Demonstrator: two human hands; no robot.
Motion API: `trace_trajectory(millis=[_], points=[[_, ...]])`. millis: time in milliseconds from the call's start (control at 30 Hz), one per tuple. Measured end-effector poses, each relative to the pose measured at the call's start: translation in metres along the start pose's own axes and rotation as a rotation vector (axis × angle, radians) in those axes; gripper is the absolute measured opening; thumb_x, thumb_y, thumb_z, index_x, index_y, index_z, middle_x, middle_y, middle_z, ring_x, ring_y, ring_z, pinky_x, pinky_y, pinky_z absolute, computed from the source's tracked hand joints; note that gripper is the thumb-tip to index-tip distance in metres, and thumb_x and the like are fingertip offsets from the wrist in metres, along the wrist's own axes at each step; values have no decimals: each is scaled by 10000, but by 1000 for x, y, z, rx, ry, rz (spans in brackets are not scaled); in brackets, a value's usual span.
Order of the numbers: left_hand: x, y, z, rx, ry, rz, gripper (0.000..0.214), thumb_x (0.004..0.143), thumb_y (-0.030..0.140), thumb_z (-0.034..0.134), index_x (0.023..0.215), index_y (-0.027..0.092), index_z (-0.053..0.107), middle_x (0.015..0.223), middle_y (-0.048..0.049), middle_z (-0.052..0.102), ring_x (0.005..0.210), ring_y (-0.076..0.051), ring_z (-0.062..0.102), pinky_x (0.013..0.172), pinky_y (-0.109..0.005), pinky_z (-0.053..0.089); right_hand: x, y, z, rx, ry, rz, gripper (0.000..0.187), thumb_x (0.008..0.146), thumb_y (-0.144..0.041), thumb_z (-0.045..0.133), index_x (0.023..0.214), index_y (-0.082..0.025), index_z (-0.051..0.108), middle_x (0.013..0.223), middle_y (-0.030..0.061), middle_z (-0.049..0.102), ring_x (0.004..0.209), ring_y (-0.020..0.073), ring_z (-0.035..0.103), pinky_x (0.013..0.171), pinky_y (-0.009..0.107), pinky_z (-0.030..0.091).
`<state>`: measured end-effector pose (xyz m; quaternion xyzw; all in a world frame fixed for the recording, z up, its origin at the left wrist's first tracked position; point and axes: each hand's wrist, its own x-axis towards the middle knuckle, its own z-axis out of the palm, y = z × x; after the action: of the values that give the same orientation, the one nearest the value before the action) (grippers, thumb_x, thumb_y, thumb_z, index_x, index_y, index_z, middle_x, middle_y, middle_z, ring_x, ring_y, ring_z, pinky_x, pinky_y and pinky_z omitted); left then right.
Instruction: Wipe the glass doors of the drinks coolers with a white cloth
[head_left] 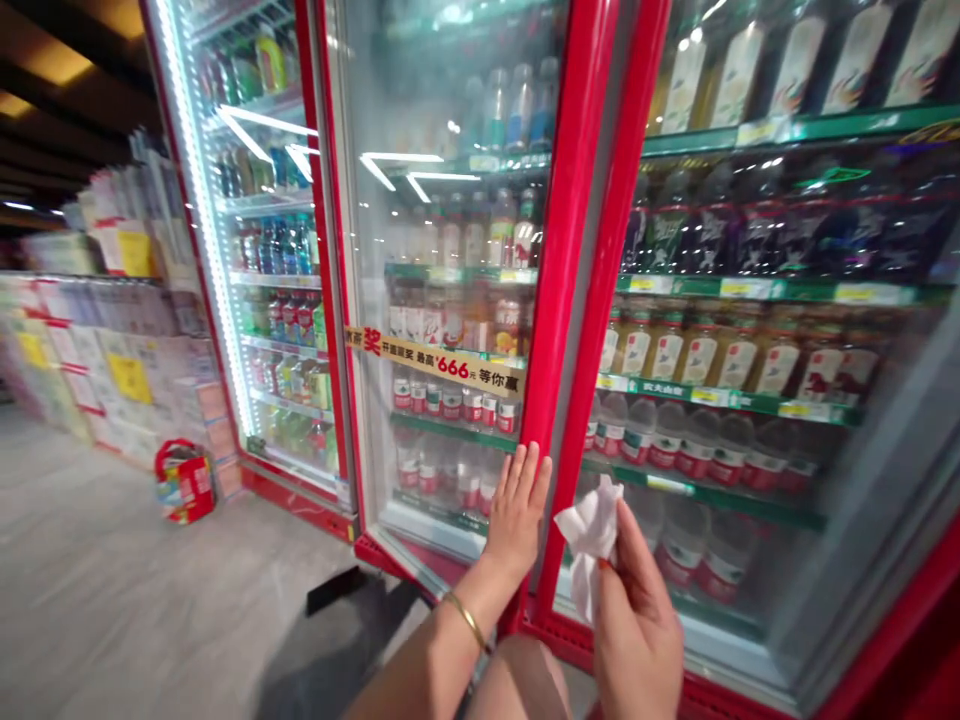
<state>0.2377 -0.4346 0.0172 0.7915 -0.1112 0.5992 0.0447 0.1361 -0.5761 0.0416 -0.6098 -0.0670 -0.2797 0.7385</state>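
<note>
My left hand (517, 505) lies flat with its fingers stretched out against the red frame and glass of the middle fridge door (450, 470). A gold bangle (469, 620) circles that wrist. In front of the right-hand fridge, my right hand (637, 610) pinches a crumpled white tissue (592, 525) between thumb and fingers. A beige sticker strip (435, 362) with printed characters and "666" runs across the middle door's glass above my left hand. Behind the glass, rows of bottles (450, 400) stand on the shelves.
To the right, shelves with green edges carry several rows of drink bottles (701, 360). A lit fridge (285, 300) stands at the left. On the grey floor (187, 610) are a red package with a handle (185, 480) and a dark flat object (335, 590). Stacked boxes (112, 350) line the far left.
</note>
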Motion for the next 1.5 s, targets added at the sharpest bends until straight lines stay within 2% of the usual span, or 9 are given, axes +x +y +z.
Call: trace_trajectory(millis=[200,400,500,600,733,867,1000,1267,1500], points=[[16,-45,35,-13,-54,93,764,1105,260,481,1787,206,141,1781,-75,404,1709,-192,265,1360,-448,425,41,21,16,-24,-131,-232,708,1088,-350,575,1755,-315,340,1702,121,542,1534,256,584,1242,425,539],[17,-159,82,61,53,-3,799,1092,236,530,1790,209,141,1829,-105,278,1745,-230,120,1438,-513,218,132,65,72,-527,-413,-1107,785,1036,-6,429,1740,-345,354,1762,5,448,1650,156,389,1342,339,409],[20,-217,107,101,116,-74,802,1094,235,524,1791,190,128,1851,-140,166,1752,-263,74,1447,-565,102,173,96,127,-741,-417,-1324,822,1014,42,402,1768,-255,264,1764,38,434,1711,169,240,1402,396,310],[20,-251,118,132,119,-67,797,1084,246,540,1790,216,173,1850,-127,183,1750,-261,98,1452,-533,82,186,129,178,-924,-307,-1258,726,1077,-125,480,1765,-139,249,1793,108,361,1748,235,82,1436,514,193],[18,-260,111,157,111,6,815,1059,229,572,1785,205,204,1841,-117,220,1743,-269,144,1452,-494,120,181,152,209,-987,-428,-1344,703,1091,-403,580,1719,-142,400,1812,58,343,1758,235,38,1449,465,27],[19,-255,96,185,71,30,821,1045,179,571,1783,197,210,1831,-111,258,1735,-256,180,1445,-461,159,193,135,204,-969,-405,-1314,684,1090,-257,511,1750,-195,339,1810,21,367,1755,176,69,1440,421,15],[18,-256,92,190,4,13,845,1062,217,548,1794,244,128,1836,-103,225,1739,-251,131,1441,-488,166,199,124,196,-1041,-187,-1026,713,1120,-286,453,1778,-138,221,1832,164,270,1751,323,140,1402,586,125],[7,-271,105,169,-21,38,856,1065,255,552,1795,207,107,1840,-132,214,1749,-263,59,1439,-537,121,144,186,191,-1075,-296,-1081,732,1127,-372,516,1772,-148,253,1698,159,542,1696,309,321,1401,530,120],[2,-288,106,92,-10,100,859,1007,338,694,1761,238,296,1750,-116,464,1747,-248,155,1447,-536,103,155,176,207,-1101,-38,-990,840,1116,-441,486,1796,-157,83,1872,183,46,1745,441,58,1357,732,174]])
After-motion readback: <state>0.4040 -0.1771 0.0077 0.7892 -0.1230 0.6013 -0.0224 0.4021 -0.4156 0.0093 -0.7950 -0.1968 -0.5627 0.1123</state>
